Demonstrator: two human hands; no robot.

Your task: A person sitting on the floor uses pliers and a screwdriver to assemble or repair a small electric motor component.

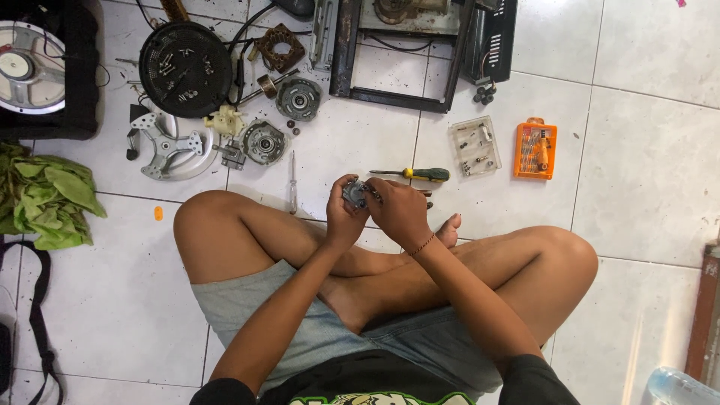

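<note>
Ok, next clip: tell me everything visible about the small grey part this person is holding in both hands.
The small round grey metal part looks like a motor piece, similar to the round grey metal parts lying on the white tiled floor further away. It is held above the crossed legs, the left hand gripping it from the left and the right hand covering its right side. Fingers hide most of it, so finer detail cannot be made out.

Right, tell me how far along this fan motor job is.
Done: the fan is stripped, with the black grille holding loose screws and two round motor parts laid out on the floor tiles. In hand: the left hand and right hand both grip a small grey motor piece. Left: every other part lies separate, and the green-handled screwdriver lies unused.
</note>
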